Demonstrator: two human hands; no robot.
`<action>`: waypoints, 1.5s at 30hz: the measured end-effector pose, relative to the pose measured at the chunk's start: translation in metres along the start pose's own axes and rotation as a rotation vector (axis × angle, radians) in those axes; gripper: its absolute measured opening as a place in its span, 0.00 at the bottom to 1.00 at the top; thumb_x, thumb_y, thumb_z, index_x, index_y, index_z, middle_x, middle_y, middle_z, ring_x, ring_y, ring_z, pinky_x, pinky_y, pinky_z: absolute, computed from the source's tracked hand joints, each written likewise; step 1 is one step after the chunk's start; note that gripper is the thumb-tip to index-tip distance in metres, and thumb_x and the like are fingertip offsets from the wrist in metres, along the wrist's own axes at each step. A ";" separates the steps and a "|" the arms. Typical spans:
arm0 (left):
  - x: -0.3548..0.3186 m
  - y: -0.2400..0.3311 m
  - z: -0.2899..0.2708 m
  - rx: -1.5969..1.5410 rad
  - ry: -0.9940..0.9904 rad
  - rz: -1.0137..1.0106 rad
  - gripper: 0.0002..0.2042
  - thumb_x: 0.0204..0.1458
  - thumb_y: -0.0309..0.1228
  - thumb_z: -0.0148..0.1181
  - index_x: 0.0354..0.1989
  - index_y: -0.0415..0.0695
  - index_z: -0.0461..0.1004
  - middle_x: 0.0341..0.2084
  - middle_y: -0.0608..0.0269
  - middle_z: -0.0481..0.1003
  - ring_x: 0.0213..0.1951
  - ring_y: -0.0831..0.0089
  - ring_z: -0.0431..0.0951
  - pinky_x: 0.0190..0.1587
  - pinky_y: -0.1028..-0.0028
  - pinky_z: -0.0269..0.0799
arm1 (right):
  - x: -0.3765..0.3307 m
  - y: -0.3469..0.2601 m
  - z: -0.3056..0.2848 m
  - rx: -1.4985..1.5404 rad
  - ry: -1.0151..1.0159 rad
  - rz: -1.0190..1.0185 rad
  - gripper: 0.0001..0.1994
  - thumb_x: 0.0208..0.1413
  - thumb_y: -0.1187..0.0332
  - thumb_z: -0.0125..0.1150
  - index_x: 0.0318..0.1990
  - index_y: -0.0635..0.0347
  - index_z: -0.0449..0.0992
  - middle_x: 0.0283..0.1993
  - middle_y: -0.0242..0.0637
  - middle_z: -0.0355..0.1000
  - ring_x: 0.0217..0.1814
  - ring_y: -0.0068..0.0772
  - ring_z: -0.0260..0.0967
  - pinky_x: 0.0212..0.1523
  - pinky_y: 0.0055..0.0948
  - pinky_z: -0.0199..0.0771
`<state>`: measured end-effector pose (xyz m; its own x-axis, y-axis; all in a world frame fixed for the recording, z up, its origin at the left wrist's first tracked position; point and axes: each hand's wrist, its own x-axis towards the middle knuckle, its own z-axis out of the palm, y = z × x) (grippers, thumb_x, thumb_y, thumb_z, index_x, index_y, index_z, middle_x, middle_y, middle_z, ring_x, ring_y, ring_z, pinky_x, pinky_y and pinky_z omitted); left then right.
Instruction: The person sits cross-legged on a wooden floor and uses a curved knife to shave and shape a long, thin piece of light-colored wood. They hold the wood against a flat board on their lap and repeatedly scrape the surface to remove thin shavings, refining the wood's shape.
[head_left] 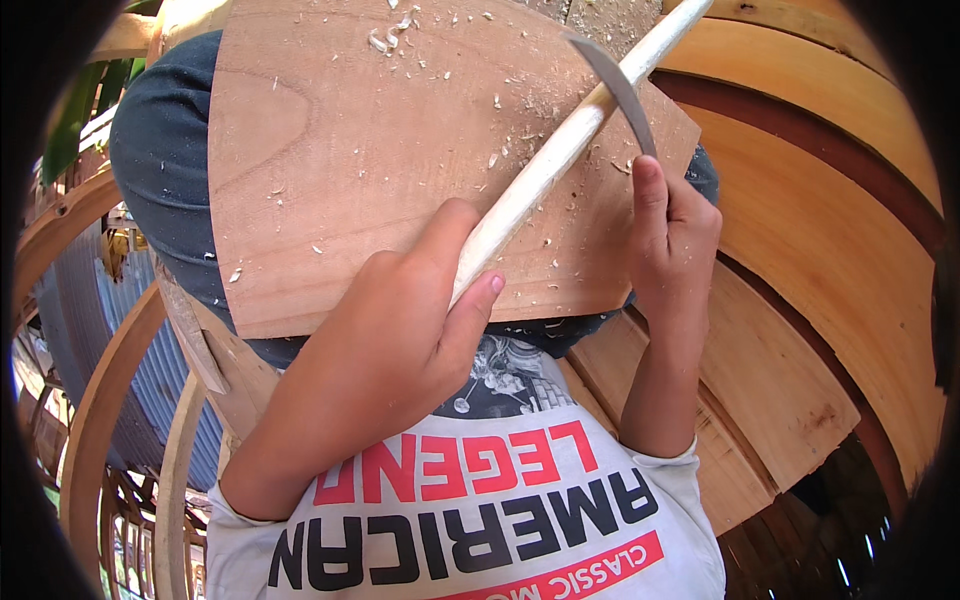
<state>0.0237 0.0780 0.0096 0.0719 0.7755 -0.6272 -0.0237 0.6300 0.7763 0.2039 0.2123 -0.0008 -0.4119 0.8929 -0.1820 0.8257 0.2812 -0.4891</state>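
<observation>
— Across the lap, what lay under the hands?

— 1 flat wooden board (380,170), speckled with pale shavings (392,38), rested on the dark trousers (165,150).

— And the left hand (385,345)?

— Its fingers were curled tight around the lower end of a pale wooden stick (560,150), thumb pressed along the shaft. That stick ran diagonally up and right over the board.

— The right hand (675,240)?

— It was clenched around the handle of a curved knife (620,85), thumb straight up along the blade's back. The grey blade crossed the stick, touching it near the board's upper right corner.

— Anything around?

— Bent wooden slats (830,230) curved away on the right, and wooden hoops (100,400) stood at the left.
</observation>
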 end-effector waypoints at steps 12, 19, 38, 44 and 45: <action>0.004 0.006 0.001 0.011 0.034 -0.001 0.11 0.58 0.26 0.49 0.47 0.33 0.64 0.15 0.62 0.69 0.19 0.76 0.69 0.25 0.75 0.64 | 0.008 -0.002 0.001 0.045 -0.045 0.035 0.23 0.57 0.52 0.58 0.25 0.67 0.74 0.13 0.49 0.61 0.13 0.40 0.58 0.17 0.32 0.59; 0.001 0.005 0.008 0.039 0.080 0.041 0.13 0.58 0.24 0.48 0.50 0.33 0.63 0.17 0.65 0.68 0.21 0.80 0.68 0.24 0.78 0.63 | 0.014 0.002 0.002 0.024 -0.007 0.037 0.26 0.56 0.49 0.58 0.20 0.67 0.73 0.11 0.48 0.60 0.11 0.43 0.61 0.15 0.32 0.59; 0.009 0.009 0.014 -0.006 0.056 -0.001 0.15 0.59 0.26 0.47 0.53 0.35 0.62 0.18 0.70 0.66 0.19 0.86 0.63 0.21 0.84 0.58 | 0.024 0.006 0.000 0.020 -0.024 0.057 0.27 0.49 0.43 0.62 0.20 0.62 0.74 0.13 0.45 0.66 0.16 0.46 0.69 0.19 0.35 0.67; 0.009 0.007 0.012 -0.003 0.055 0.009 0.16 0.60 0.26 0.46 0.56 0.36 0.61 0.19 0.70 0.67 0.18 0.86 0.62 0.20 0.84 0.56 | 0.016 0.011 -0.005 -0.097 -0.082 -0.061 0.26 0.51 0.44 0.60 0.20 0.62 0.74 0.12 0.43 0.66 0.15 0.44 0.68 0.17 0.35 0.66; 0.009 0.012 0.011 -0.008 0.046 -0.070 0.16 0.60 0.26 0.46 0.56 0.36 0.61 0.19 0.70 0.67 0.18 0.86 0.61 0.19 0.84 0.56 | 0.028 0.019 -0.008 -0.062 -0.078 0.058 0.27 0.50 0.43 0.61 0.19 0.62 0.74 0.12 0.43 0.66 0.15 0.44 0.69 0.17 0.36 0.66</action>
<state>0.0351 0.0922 0.0141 0.0281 0.7307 -0.6821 -0.0281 0.6827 0.7301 0.2114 0.2449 -0.0087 -0.3891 0.8790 -0.2757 0.8703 0.2526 -0.4229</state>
